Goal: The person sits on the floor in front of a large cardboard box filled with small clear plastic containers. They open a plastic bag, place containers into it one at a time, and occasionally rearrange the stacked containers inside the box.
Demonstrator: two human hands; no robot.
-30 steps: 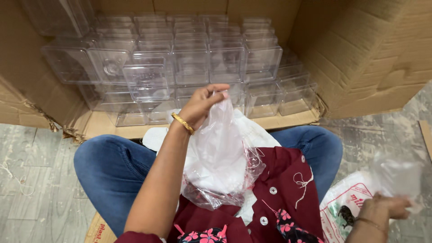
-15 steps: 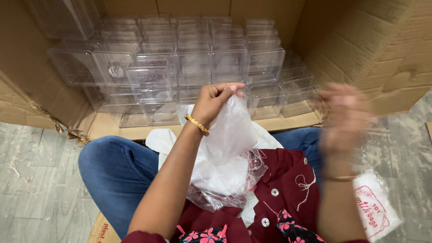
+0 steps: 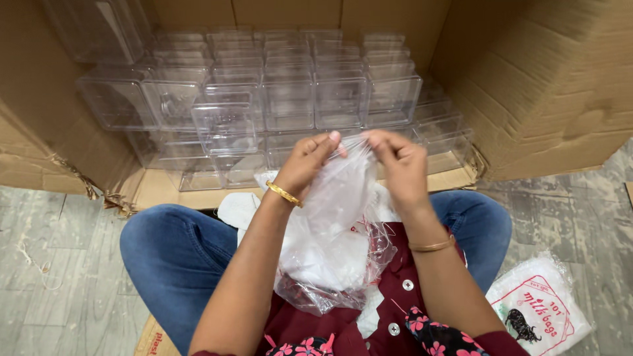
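Grey stone-tiled floor [image 3: 53,264] beneath an open brown cardboard carton [image 3: 554,86].

It looked like a small packing workroom or storeroom rather than a home's living space. A large brown corrugated cardboard carton [image 3: 547,86] lay open on its side, filled with stacked rows of clear square plastic containers [image 3: 290,99]. The grey wood-patterned tile floor [image 3: 59,264] served as the workplace, with a printed packet of white bags [image 3: 537,316] lying on it.
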